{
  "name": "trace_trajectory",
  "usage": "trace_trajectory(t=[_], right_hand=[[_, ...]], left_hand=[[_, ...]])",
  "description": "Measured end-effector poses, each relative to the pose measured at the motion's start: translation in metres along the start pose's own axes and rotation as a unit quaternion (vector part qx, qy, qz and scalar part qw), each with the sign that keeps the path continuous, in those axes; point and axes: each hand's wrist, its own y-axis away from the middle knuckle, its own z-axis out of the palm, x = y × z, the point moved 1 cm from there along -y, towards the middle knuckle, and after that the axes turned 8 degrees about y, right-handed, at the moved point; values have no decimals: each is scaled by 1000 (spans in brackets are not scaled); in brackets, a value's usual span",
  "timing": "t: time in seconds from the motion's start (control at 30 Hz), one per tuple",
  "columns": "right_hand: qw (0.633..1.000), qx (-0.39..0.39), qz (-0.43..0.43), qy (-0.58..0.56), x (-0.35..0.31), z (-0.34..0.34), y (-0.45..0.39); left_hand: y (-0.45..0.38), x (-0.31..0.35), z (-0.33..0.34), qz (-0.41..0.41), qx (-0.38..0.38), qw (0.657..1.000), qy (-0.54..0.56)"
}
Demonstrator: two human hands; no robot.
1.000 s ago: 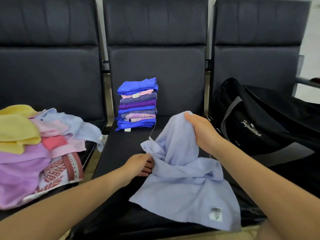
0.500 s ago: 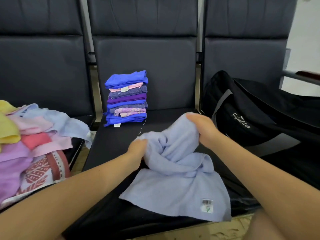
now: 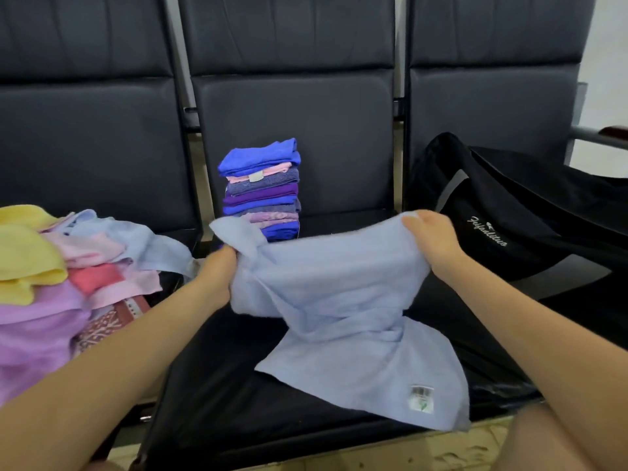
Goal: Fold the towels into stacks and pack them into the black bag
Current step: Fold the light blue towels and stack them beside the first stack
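We hold the towel (image 3: 339,300) over the middle seat (image 3: 217,385) | left hand (image 3: 222,263) pinches its 9 o'clock corner, right hand (image 3: 431,239) its 3 o'clock corner | long axis 9-to-3, tail toward 5 | stack (image 3: 261,188) at 12 | bag (image 3: 509,215) at 2, nearer right hand

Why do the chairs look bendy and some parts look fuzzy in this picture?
In the head view, the wide-angle lens bows the chair backs near the edges. The right hand and left hand, both gripping the light blue towel, look slightly smeared, probably from motion. The folded stack stays fairly sharp; soft, even light leaves only faint shadows, with a dull sheen on the seat.
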Motion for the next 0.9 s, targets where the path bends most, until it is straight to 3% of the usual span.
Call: trace_trajectory(t=[0.03, 0.1, 0.13, 0.2, 0.33, 0.43, 0.53, 0.6, 0.7, 0.77, 0.9], right_hand=[[990, -70, 12, 124, 12, 3, 1], [914, -184, 40, 359, 40, 5, 4], [897, -211, 56, 386, 49, 5, 6], [867, -220, -16, 447, 60, 4, 6], [867, -172, -140, 446, 51, 26, 3], [864, -169, -162, 445, 42, 51, 5], [827, -249, -192, 465, 44, 69, 10], [786, -317, -213, 486, 47, 79, 17], [750, -335, -211, 531, 45, 86, 21], [755, -304, -184, 552, 46, 83, 13], [767, -231, -94, 591, 55, 60, -5]], left_hand=[[-1, -9, -6, -44, -15, 999, 24], [-3, -24, -23, -118, -40, 992, 9], [-3, -25, -30, -125, -38, 991, -2], [-11, -24, -39, -81, -16, 996, -38], [-17, -25, -46, -52, 30, 998, -15], [-16, -21, -50, -55, -9, 998, 40], [-17, -19, -56, -85, -117, 989, -27], [-18, -22, -57, -67, -145, 980, -118], [-22, -23, -54, 25, -40, 977, -207], [-23, -18, -54, 86, 35, 983, -160], [-29, -14, -67, 87, 51, 994, -27]])
